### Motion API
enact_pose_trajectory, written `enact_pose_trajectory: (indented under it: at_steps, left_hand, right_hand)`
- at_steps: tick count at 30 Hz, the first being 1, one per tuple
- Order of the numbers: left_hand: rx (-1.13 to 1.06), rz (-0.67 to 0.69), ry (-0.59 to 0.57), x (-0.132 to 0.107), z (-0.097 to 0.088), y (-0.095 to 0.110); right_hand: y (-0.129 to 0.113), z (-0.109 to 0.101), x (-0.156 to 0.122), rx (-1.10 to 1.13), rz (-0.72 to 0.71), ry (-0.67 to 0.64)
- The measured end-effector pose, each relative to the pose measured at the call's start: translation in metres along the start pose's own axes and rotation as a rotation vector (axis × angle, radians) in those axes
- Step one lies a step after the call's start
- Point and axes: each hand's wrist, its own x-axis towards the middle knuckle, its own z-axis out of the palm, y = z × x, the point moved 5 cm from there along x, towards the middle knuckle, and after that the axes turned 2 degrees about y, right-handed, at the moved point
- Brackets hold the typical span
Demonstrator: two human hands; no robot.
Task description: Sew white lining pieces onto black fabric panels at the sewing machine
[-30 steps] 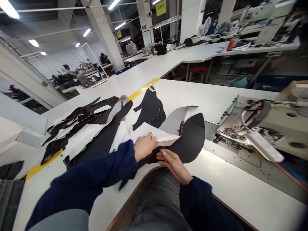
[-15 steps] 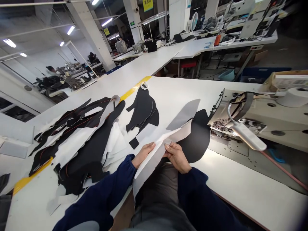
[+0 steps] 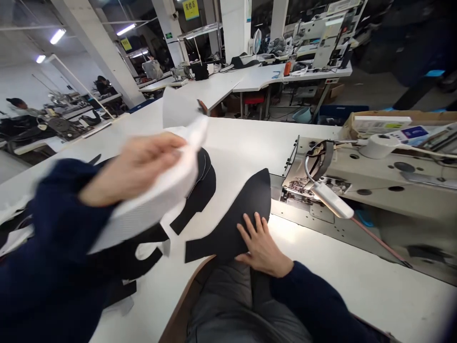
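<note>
My left hand (image 3: 137,164), blurred by motion, is raised over the table and pinches a white fabric piece (image 3: 157,205) that hangs below it. My right hand (image 3: 262,247) lies flat with fingers spread on a curved black fabric piece (image 3: 228,224) at the table's front edge. That black piece tapers to a point near the sewing machine (image 3: 307,190). More black cut pieces (image 3: 207,183) lie beyond the white one, partly hidden by it and by my left arm.
The machine's lit lamp (image 3: 333,200) shines over the needle area at right. An open cardboard box (image 3: 346,128) with small packages stands behind it. Other worktables (image 3: 264,76) and machines fill the background. Two people sit far left.
My left hand has lifted the white piece up and left, blurring. My right hand has let go of it and now rests flat on the black piece. The view has shifted right.
</note>
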Motion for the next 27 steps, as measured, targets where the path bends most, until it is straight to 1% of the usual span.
enact_pose_trajectory:
  at_steps: [1,2,3,5,6,7,8,9,10,12,13,14,15,17,19,20,22,24,26,27]
  left_hand:
    - [-0.064,0.068,-0.181,0.000,0.040,0.001]
    - [-0.127,0.100,-0.295,-0.003,0.079,-0.005]
    - [-0.161,0.084,-0.376,-0.010,0.117,-0.017]
    - [-0.165,-0.016,-0.435,-0.029,0.182,-0.051]
    - [-0.131,-0.071,-0.497,-0.042,0.209,-0.068]
    - [-0.089,-0.082,-0.568,-0.053,0.231,-0.079]
    - [-0.036,-0.060,-0.598,-0.060,0.245,-0.086]
    - [0.028,-0.012,-0.610,-0.063,0.254,-0.088]
    - [0.098,0.060,-0.595,-0.061,0.258,-0.084]
    - [0.237,0.199,-0.525,-0.046,0.260,-0.070]
    - [0.298,0.233,-0.501,-0.036,0.261,-0.063]
    - [0.346,0.233,-0.498,-0.026,0.263,-0.058]
    - [0.381,0.204,-0.510,-0.018,0.267,-0.056]
    - [0.406,0.104,-0.553,-0.007,0.274,-0.059]
    - [0.347,0.045,-0.591,-0.005,0.280,-0.070]
    - [0.278,0.034,-0.592,-0.005,0.280,-0.076]
    - [0.080,0.018,-0.557,-0.007,0.277,-0.089]
    - [-0.108,-0.005,-0.496,-0.007,0.275,-0.099]
    - [-0.171,0.004,-0.467,-0.008,0.280,-0.102]
    - [-0.133,0.033,-0.471,-0.008,0.284,-0.101]
  right_hand:
    - [-0.013,0.000,0.002,-0.005,-0.002,-0.006]
    - [-0.023,0.001,0.003,-0.023,0.010,-0.007]
    - [-0.029,0.001,0.002,-0.046,0.032,-0.004]
    - [-0.036,0.004,-0.004,-0.084,0.077,0.002]
    - [-0.037,0.006,-0.008,-0.093,0.088,0.006]
    - [-0.038,0.008,-0.012,-0.098,0.088,0.010]
    - [-0.039,0.010,-0.015,-0.099,0.081,0.013]
    - [-0.040,0.012,-0.016,-0.100,0.075,0.017]
    - [-0.040,0.013,-0.017,-0.100,0.073,0.022]
    - [-0.041,0.013,-0.017,-0.091,0.083,0.033]
    - [-0.040,0.012,-0.016,-0.084,0.091,0.039]
    - [-0.040,0.011,-0.016,-0.075,0.101,0.047]
    - [-0.038,0.009,-0.015,-0.065,0.108,0.054]
    - [-0.034,0.005,-0.016,-0.027,0.103,0.061]
    - [-0.029,0.002,-0.018,0.028,0.089,0.065]
    - [-0.027,0.000,-0.020,0.052,0.087,0.073]
    - [-0.025,0.000,-0.022,0.072,0.096,0.099]
    - [-0.028,0.003,-0.022,0.061,0.099,0.131]
    - [-0.034,0.007,-0.020,0.067,0.077,0.178]
    - [-0.036,0.009,-0.019,0.087,0.054,0.198]
